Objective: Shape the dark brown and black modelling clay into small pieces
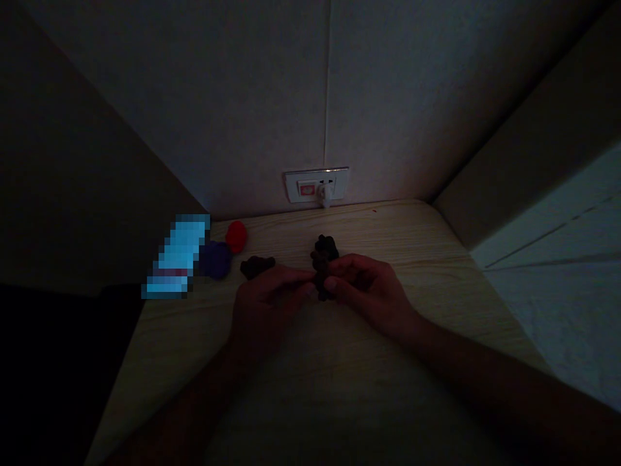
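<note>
The scene is very dim. My left hand (264, 304) and my right hand (369, 291) meet over a light wooden tabletop (388, 233). Both pinch a dark, lumpy, crinkled object (324, 259) that stands upright between the fingertips; I cannot make out what it is. My left fingers close on its lower left side, and my right fingers curl round its right side. A second dark lump (257, 265) lies on the table just left of it, beyond my left hand.
A red round object (236, 235) and a dark blue one (216, 259) lie at the back left, beside a blurred bright blue rectangle (177, 257). A wall socket with a white plug (317, 186) sits on the back wall. Walls close both sides.
</note>
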Motion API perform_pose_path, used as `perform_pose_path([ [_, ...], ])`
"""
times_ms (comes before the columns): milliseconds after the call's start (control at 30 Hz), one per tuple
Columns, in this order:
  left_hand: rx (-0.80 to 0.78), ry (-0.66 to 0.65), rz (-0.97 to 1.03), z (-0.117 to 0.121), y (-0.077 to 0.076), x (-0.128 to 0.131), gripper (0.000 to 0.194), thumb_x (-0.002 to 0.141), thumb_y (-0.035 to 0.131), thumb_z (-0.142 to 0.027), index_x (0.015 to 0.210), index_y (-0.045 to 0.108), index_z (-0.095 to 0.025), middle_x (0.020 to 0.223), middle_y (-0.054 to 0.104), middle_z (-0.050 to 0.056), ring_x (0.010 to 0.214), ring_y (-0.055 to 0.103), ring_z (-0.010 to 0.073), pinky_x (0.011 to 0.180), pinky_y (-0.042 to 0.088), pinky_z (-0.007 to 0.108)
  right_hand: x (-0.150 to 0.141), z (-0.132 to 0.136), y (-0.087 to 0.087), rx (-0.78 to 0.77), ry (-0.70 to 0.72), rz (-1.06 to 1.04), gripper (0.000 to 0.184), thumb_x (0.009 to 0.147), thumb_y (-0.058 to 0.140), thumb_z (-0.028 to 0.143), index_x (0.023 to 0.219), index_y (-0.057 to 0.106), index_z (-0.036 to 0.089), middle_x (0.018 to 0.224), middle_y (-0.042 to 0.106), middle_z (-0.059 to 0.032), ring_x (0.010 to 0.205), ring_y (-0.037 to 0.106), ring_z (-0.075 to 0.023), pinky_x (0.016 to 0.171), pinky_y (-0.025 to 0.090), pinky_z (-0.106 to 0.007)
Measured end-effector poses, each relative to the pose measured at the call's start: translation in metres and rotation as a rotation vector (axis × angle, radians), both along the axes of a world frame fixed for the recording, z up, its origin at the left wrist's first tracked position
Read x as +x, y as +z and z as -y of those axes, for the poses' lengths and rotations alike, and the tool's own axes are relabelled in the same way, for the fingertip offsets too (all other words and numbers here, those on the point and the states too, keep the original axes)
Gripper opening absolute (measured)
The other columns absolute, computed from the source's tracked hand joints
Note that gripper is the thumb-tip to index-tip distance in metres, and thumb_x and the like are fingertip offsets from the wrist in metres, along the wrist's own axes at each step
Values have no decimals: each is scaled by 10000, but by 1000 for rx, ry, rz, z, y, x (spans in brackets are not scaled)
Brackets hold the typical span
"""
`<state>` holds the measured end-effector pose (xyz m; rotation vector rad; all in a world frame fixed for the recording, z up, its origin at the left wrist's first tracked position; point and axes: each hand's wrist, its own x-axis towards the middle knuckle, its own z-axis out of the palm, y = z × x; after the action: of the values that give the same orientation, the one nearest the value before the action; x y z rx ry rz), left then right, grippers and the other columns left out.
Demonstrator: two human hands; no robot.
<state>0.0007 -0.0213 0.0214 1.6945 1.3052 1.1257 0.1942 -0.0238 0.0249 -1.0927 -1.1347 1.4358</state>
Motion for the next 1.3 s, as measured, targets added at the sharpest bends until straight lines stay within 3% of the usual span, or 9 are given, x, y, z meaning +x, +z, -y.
perform_pose_path([
  [233,-77,54,83,-3,2,1,96,785,772,-211,873,810,-219,777,810,12,671,762,164,629,621,236,7,-2,-11,-3,29,-177,343,923,640,449,958,818,157,630,702,-35,577,606,-152,586,462,-297],
  [433,-79,77,54,-1,1,1,77,779,773,-197,844,808,-220,762,807,4,657,755,153,600,603,213,7,-2,-14,5,51,-179,265,881,704,388,975,822,170,636,699,-25,582,598,-146,582,457,-290],
  [633,-45,63,-11,0,2,-1,62,809,765,-213,848,807,-237,788,808,-4,713,762,163,679,618,243,6,-1,-8,35,57,-115,225,850,742,354,974,823,185,606,680,-2,560,589,-129,566,467,-271],
  [833,-14,34,-1,1,2,0,72,800,771,-194,835,804,-247,823,812,-4,768,769,170,766,633,274,2,0,-3,-4,5,-12,226,771,844,365,913,800,195,749,768,-22,589,652,-124,557,527,-252],
  [1167,-168,10,133,-4,6,4,37,754,776,-197,778,798,-213,691,794,13,611,744,162,578,606,227,0,0,-5,3,8,-51,276,715,896,382,903,789,211,819,810,-33,714,756,-173,654,607,-284],
  [1300,-188,15,141,-5,7,4,39,743,783,-196,769,801,-218,677,792,14,611,750,177,576,615,247,1,1,-5,5,-3,15,297,714,896,387,930,792,211,767,794,-30,667,736,-171,598,579,-275],
])
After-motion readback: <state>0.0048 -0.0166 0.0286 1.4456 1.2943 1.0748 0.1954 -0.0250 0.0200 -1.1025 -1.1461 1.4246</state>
